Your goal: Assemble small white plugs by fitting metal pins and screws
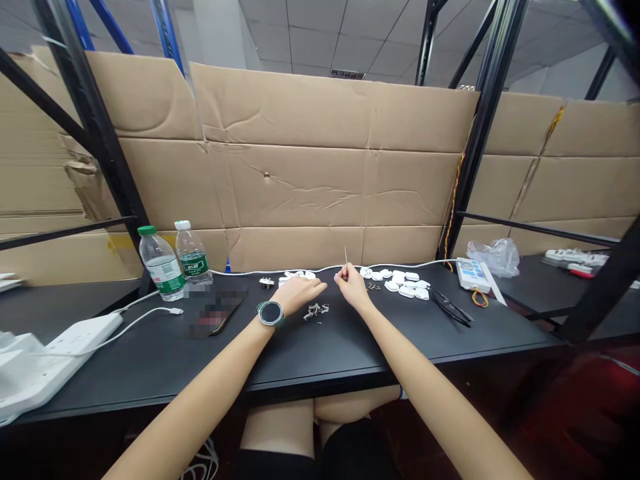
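Note:
My left hand, with a round watch on its wrist, reaches palm down over the table beside several small white plastic pieces. Its visible fingers are stretched out to the right; the fingertips' undersides are hidden. My right hand is closed in a pinch around a thin, pale stick that points upward; its exact kind is too small to make out. Between and in front of the hands lies a pile of small grey metal-looking parts. Rounded white plastic pieces lie to the right of my right hand, near tiny brass-coloured parts.
Black-handled pliers or scissors and a white device lie to the right. Two water bottles, a phone and a white power strip are at the left. Cardboard walls off the back.

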### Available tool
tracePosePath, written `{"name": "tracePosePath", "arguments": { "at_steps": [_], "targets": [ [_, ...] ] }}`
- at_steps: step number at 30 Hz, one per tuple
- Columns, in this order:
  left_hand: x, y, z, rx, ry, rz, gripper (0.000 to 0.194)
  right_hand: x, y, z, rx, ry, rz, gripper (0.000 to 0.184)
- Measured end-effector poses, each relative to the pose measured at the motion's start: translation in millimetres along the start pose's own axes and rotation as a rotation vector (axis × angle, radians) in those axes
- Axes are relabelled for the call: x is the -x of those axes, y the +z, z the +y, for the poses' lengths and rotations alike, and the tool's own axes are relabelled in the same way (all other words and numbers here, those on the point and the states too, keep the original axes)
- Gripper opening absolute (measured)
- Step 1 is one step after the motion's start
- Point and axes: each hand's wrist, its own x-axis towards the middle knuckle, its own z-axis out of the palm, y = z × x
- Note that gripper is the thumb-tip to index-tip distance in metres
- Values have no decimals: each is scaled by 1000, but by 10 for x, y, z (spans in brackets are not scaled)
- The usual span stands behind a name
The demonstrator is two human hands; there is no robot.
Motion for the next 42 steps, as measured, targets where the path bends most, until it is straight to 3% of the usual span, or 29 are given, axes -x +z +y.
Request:
{"name": "tracePosePath", "arguments": {
  "at_steps": [4,13,28,33,38,42],
  "targets": [
    [-31,4,66,1,4,-1,37,-5,10,26,-12,28,-22,22],
    [-27,140,-16,-5,-7,-51,47,-7,28,35,-54,71,-72,22],
    [-19,102,51,99,-80,10,45,16,16,-20,-48,44,-104,33],
    [-27,108,71,355,-92,143,34,19,6,-64,-120,11,-118,37],
    [-51,192,38,830,-366,201,29,25,-10,-109,-175,-22,-109,35],
    [-68,263,2,1147,-499,210,40,25,-1,-110,-193,-32,-126,37]
  ]
}}
